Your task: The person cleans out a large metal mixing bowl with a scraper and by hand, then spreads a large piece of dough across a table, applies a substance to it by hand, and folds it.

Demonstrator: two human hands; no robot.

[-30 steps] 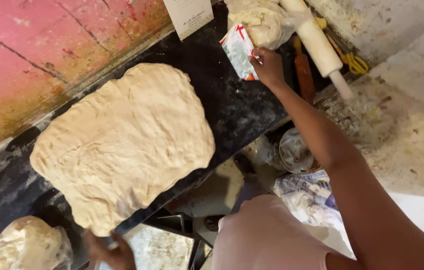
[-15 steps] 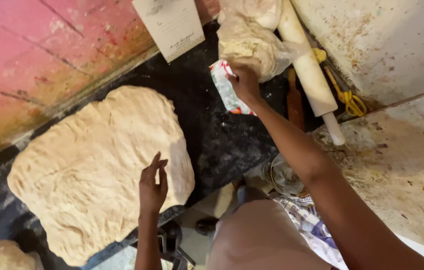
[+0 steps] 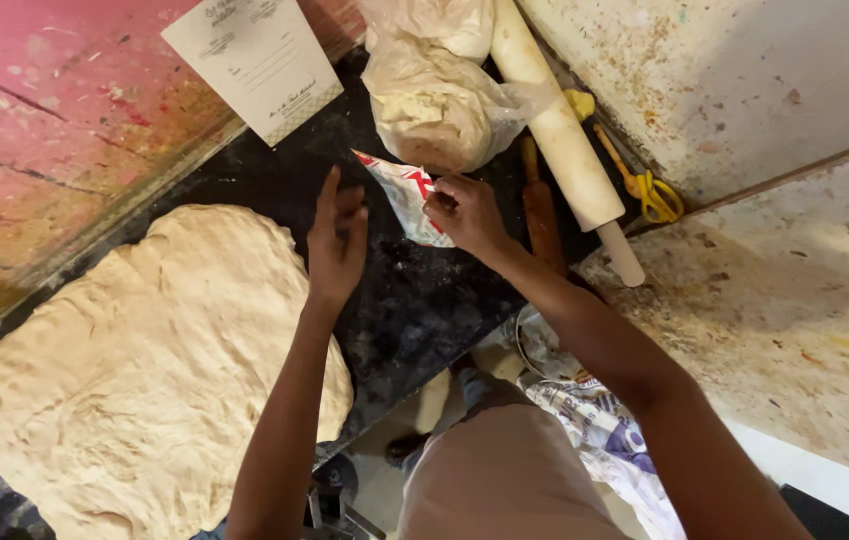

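My right hand (image 3: pixel 464 212) pinches a small red-and-white packet (image 3: pixel 402 195) over the dark stone counter (image 3: pixel 414 300). My left hand (image 3: pixel 336 240) hovers flat with fingers apart just left of the packet, holding nothing, above the right edge of a large flattened sheet of pale dough (image 3: pixel 134 370). Just beyond the packet sits a lump of dough in a clear plastic bag (image 3: pixel 439 100).
A white rolling pin (image 3: pixel 564 140) and a brown wooden handle (image 3: pixel 541 210) lie right of the bag. Yellow scissors (image 3: pixel 649 190) rest by the stained wall. A white printed card (image 3: pixel 259 60) leans on the pink wall. Printed plastic bags (image 3: pixel 594 420) lie below the counter edge.
My left hand rose from the near edge of the dough toward the packet. The right hand has drawn the packet a little nearer, away from the dough bag.
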